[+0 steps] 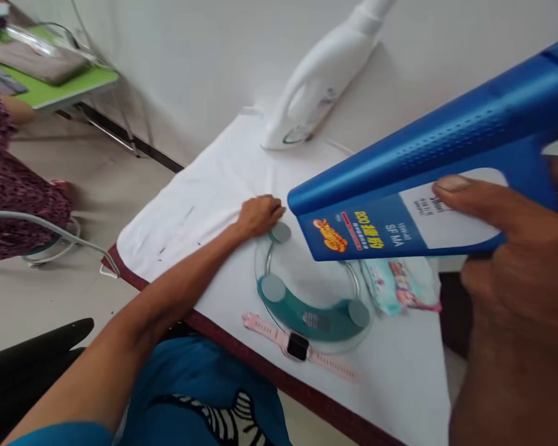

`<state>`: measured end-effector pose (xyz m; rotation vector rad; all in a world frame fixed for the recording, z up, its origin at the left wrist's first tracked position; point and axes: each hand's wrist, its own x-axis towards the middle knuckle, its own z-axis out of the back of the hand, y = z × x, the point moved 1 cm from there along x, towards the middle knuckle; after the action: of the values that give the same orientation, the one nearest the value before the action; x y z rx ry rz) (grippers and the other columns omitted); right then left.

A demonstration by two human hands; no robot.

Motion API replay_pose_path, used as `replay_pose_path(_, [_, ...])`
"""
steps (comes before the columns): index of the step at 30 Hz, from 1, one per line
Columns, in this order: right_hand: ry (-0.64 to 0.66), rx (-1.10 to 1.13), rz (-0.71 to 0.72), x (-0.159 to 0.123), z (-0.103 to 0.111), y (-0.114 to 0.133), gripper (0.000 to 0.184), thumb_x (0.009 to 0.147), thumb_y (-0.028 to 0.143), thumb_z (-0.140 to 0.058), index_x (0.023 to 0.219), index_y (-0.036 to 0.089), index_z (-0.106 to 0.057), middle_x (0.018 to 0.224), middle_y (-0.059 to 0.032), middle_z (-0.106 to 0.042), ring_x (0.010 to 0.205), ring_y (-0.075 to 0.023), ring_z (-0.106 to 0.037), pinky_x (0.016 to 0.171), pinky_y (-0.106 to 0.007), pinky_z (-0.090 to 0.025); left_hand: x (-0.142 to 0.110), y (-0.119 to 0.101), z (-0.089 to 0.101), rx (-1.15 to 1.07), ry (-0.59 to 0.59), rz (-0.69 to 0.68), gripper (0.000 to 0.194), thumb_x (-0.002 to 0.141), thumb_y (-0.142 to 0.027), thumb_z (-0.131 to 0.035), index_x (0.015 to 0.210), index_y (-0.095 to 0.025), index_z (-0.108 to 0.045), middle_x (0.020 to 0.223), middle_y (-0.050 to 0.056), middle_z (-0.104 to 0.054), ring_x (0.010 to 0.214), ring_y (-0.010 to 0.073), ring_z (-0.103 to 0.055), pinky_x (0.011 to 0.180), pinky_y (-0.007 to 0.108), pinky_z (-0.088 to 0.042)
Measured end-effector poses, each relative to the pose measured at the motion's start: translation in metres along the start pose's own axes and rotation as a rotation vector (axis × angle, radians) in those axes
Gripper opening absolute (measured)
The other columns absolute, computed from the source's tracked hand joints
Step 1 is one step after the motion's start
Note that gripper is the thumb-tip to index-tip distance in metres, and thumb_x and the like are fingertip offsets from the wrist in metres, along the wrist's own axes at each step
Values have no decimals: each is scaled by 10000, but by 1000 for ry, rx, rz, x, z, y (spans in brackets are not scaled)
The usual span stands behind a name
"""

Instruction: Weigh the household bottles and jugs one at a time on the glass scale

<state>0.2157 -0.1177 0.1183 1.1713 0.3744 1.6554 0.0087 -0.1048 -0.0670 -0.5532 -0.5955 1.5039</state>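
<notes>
My right hand (521, 254) is wrapped round a blue plastic engine oil bottle (428, 161), tilted and raised close to the camera at the right. Its label reads "10W-40 SF MA", and my thumb presses on the white part of it. My left hand (260, 215) rests on the white-covered table (167, 229), fingers loosely bent beside a round glass weighing scale (307, 316). The fingertips are near a grey foot pad of the scale; contact cannot be made out. A pink-strapped smartwatch (297, 345) lies along the scale's near edge. The bottle hides the scale's far right part.
A white handled bottle (325, 80) stands against the wall at the back of the table. A packet of wipes (402, 285) lies right of the scale. At left, a green table (74, 87) holds a pouch, and a person in patterned clothing (18, 186) is beside it.
</notes>
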Motion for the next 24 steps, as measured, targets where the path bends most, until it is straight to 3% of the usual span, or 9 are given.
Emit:
replay_pose_path(3, [-11,42,-81,-28,12,-7,356,595,442,-924,627,259,-621,647,34,-505,582,-168,-511,605,-437,-528,-2,2,2,-29,-95,-13,326,1092,-309,-472,982,-177,-749,1118,105,-773,1037,233,-680,889,349,-467])
replay_pose_path(5, [-11,6,-71,-41,24,-16,328,604,422,-914,637,241,-642,640,43,-533,576,-155,-504,587,-408,-506,-5,1,7,-75,-165,-1,315,1078,-281,-486,920,-173,-736,1026,84,-774,935,199,-660,859,329,-467])
replay_pose_path(10, [41,-95,-51,-48,30,-40,352,584,424,-894,662,225,-614,644,65,-504,610,-136,-457,602,-361,-445,-18,-15,24,-198,-330,29,218,1047,-214,-533,927,-173,-710,1018,63,-764,864,160,-623,826,305,-471])
replay_pose_path(13, [70,-128,-44,-47,22,-45,340,611,464,-859,690,231,-624,643,66,-509,617,-142,-451,625,-367,-443,-38,-36,32,-256,-393,22,166,1044,-200,-561,952,-176,-697,1026,57,-764,853,152,-621,815,299,-481])
replay_pose_path(17, [57,-210,17,-45,16,-44,384,614,520,-846,713,241,-602,672,51,-525,626,-146,-437,649,-381,-439,-83,-65,31,-339,-409,-34,165,1057,-219,-592,927,-182,-686,929,34,-754,811,139,-617,806,290,-507])
replay_pose_path(21, [164,-313,36,-42,19,-41,431,703,597,-837,882,230,-698,770,5,-609,710,-185,-545,787,-462,-540,-125,-76,19,-405,-418,-55,195,1079,-296,-584,957,-193,-698,891,17,-719,790,132,-614,732,275,-510])
replay_pose_path(24, [246,-138,22,-53,35,-44,629,783,687,-799,1199,220,-725,1104,-92,-742,1001,-278,-702,916,-511,-577,-141,-71,15,-368,-439,-77,226,1047,-379,-636,1136,-180,-693,1034,50,-707,924,164,-649,803,309,-548])
